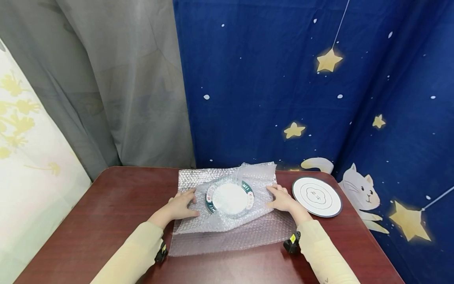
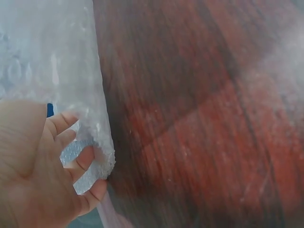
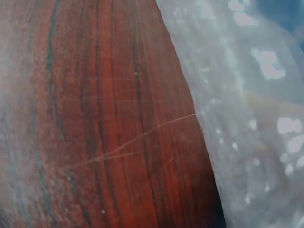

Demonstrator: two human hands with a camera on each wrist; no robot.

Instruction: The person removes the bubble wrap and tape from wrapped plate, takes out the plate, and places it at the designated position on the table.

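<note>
A round plate [image 1: 229, 198] with a green lettered rim lies under a layer of clear bubble wrap [image 1: 216, 227], which is folded over it on the table. My left hand [image 1: 180, 206] rests at the left edge of the wrap, thumb and fingers spread; in the left wrist view the fingers [image 2: 85, 159] are slightly bent against the wrap's edge. On the opposite side, my right hand [image 1: 281, 199] touches the wrap with its thumb and fingers apart. The right wrist view has the wrap [image 3: 228, 133] along its right side, the hand hidden or blurred behind it.
A white plate [image 1: 317, 196] with a dark rim and a line drawing lies right of my right hand. The reddish-brown table [image 1: 117, 209] ends at a grey curtain [image 1: 142, 98] and a blue star-patterned curtain [image 1: 255, 79]. Wrist cameras [image 1: 292, 242] are strapped on both wrists.
</note>
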